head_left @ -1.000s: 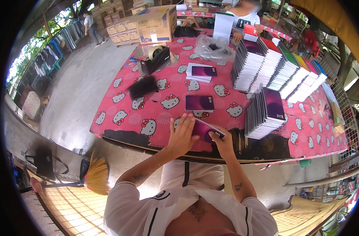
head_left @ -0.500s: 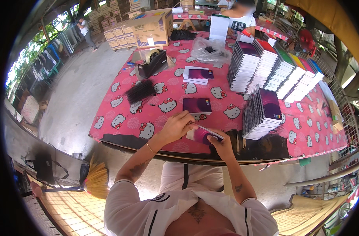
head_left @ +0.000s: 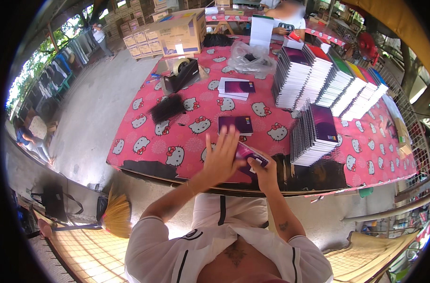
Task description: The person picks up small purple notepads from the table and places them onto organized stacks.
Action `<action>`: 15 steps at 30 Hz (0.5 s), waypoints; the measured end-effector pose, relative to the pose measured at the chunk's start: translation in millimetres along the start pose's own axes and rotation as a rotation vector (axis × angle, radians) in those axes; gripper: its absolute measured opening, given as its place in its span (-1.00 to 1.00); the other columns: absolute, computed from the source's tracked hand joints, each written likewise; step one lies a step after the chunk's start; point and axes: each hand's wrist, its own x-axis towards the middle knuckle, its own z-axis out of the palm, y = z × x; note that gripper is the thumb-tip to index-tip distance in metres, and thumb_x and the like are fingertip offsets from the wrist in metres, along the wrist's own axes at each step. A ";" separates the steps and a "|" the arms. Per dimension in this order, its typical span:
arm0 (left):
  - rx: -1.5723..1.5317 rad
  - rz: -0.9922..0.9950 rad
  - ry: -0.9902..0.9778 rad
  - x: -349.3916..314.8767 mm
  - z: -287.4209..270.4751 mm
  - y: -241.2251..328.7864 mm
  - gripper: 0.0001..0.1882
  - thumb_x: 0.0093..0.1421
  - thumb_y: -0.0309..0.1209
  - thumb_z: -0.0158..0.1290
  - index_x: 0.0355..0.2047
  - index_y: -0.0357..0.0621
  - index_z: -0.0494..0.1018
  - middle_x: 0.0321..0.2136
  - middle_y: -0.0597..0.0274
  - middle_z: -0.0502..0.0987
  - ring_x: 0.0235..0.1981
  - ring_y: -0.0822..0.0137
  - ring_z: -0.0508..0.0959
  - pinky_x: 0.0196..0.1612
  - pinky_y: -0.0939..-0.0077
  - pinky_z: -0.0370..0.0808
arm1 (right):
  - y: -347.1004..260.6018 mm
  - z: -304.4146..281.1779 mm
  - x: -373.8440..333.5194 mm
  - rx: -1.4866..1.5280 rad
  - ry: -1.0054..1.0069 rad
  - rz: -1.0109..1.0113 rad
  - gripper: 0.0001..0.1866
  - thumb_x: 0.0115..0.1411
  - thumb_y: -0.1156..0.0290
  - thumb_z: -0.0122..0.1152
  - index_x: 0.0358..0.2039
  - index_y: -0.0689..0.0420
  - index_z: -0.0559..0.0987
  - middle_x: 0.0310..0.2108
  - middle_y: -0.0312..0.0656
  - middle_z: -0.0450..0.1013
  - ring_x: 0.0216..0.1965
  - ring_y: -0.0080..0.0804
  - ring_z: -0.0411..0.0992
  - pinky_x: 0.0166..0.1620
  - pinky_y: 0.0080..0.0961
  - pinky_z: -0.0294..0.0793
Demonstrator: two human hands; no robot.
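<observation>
My right hand [head_left: 264, 173] grips a small purple notebook [head_left: 244, 151] by its right end, thumb on top, just over the near edge of the table. Beside it, my left hand [head_left: 219, 158] is open with the fingers stretched out, its palm close to the notebook's left end; whether it touches the cover I cannot tell. Just beyond my left fingertips lies another purple notebook [head_left: 238, 123]. Farther back, a purple booklet [head_left: 239, 87] rests on white sheets [head_left: 227, 94]. To the right of my hands stands a stack of purple spiral notebooks [head_left: 314, 137].
On the pink patterned table [head_left: 144, 137] are a bunch of black wire-like pieces [head_left: 167, 109], a tape dispenser [head_left: 183, 78] and a plastic bag [head_left: 250, 60]. Tall stacks of colourful notebooks [head_left: 295, 78] fill the back right. A cardboard box [head_left: 182, 35] and a person [head_left: 288, 23] are beyond.
My left hand has let go of the notebook's left end and opened, fingers now stretched out. My right hand keeps its hold. Another person has come into view at the far left.
</observation>
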 end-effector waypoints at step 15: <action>-0.032 -0.003 0.057 8.6 -3.4 10.9 -0.05 0.28 0.20 -0.16 0.35 -0.45 0.07 0.39 -0.34 0.01 0.44 -0.21 -0.01 0.34 -0.41 -0.19 | 6.3 -4.7 -5.2 -0.058 -0.048 0.004 -0.68 0.25 0.49 0.28 0.02 0.25 0.60 -0.33 -0.38 0.53 -0.36 -0.71 0.41 -0.28 -0.66 0.44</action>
